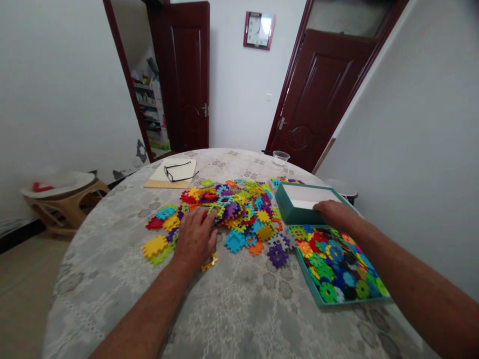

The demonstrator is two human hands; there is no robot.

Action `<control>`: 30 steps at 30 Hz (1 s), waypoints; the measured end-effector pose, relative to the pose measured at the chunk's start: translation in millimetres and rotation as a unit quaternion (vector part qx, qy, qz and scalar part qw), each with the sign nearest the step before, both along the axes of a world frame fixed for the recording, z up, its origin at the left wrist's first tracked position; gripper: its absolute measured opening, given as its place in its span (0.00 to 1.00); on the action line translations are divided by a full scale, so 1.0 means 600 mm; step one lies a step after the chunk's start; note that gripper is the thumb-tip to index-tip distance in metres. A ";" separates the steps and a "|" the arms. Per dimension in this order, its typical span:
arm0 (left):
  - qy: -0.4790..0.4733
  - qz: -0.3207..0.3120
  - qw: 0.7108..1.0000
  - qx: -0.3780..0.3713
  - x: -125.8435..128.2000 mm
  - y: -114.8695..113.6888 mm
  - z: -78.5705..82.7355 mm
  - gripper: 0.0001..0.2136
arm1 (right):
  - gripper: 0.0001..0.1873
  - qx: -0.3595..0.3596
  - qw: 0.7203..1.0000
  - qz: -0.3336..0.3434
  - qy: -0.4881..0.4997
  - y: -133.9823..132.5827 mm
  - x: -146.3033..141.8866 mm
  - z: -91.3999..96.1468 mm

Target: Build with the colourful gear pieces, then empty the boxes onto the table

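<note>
A heap of coloured, notched plastic building pieces lies across the middle of the table. My left hand rests palm down on its near left part, with fingers spread and thumb apart; what lies under the fingertips is hidden. Close to the thumb is a small yellow piece. To the right stands a teal box with a white inside. My right hand has its fingers closed at the near rim of this box. Directly in front of it, a shallow teal tray holds many round, notched discs.
Black-framed glasses lie on a pale pad at the back left. A clear plastic bowl stands near the far edge. The round table has a patterned grey cloth. A wooden stool is on the left.
</note>
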State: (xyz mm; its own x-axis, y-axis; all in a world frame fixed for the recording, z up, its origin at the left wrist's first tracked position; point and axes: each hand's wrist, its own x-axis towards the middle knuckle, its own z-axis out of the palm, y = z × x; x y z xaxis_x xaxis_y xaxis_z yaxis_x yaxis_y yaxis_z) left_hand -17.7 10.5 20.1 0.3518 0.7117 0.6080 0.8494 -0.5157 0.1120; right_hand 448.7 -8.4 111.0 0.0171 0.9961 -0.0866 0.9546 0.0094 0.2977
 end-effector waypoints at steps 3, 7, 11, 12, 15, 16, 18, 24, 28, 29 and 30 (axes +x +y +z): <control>-0.011 -0.001 1.000 -0.023 0.000 -0.002 0.000 0.22 | 0.22 0.048 0.998 0.035 0.014 -0.001 -0.042 0.009; -0.015 -0.020 0.998 -0.060 0.001 -0.008 0.005 0.23 | 0.22 0.075 0.971 0.176 0.139 0.000 -0.160 0.011; -0.004 -0.041 0.995 -0.086 0.003 -0.021 0.017 0.17 | 0.27 0.049 0.923 0.277 0.263 0.032 -0.289 -0.026; -0.001 -0.048 0.995 -0.091 0.004 -0.024 0.020 0.17 | 0.29 0.047 0.915 0.287 0.279 0.048 -0.314 -0.041; -0.003 -0.073 0.993 -0.096 0.005 -0.031 0.026 0.19 | 0.32 0.060 0.914 0.265 0.303 0.107 -0.365 -0.085; -0.007 -0.076 0.993 -0.092 0.004 -0.031 0.028 0.19 | 0.32 0.069 0.919 0.244 0.302 0.128 -0.375 -0.097; -0.022 -0.051 0.996 -0.070 0.001 -0.029 0.031 0.17 | 0.33 0.088 0.930 0.191 0.301 0.166 -0.387 -0.113; -0.075 0.201 0.977 -0.006 -0.031 -0.010 0.024 0.17 | 0.29 0.084 0.936 0.164 0.301 0.200 -0.401 -0.118; -0.070 0.269 0.958 -0.073 -0.047 0.001 0.005 0.22 | 0.33 0.081 0.931 0.214 0.285 0.145 -0.413 -0.121; -0.068 0.271 0.956 -0.090 -0.048 0.002 0.001 0.22 | 0.34 0.084 0.927 0.226 0.286 0.124 -0.416 -0.122; -0.067 0.271 0.955 -0.102 -0.048 0.003 -0.002 0.23 | 0.35 0.085 0.923 0.236 0.290 0.102 -0.419 -0.123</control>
State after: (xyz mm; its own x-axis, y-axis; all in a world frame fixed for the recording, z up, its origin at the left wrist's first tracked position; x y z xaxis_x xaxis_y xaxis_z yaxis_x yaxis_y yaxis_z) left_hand -46.6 12.5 18.8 -0.1723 0.8755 0.4514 0.9564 0.0390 0.2895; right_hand 197.1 52.6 37.2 -0.4232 0.8806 0.2131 0.8551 0.4659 -0.2273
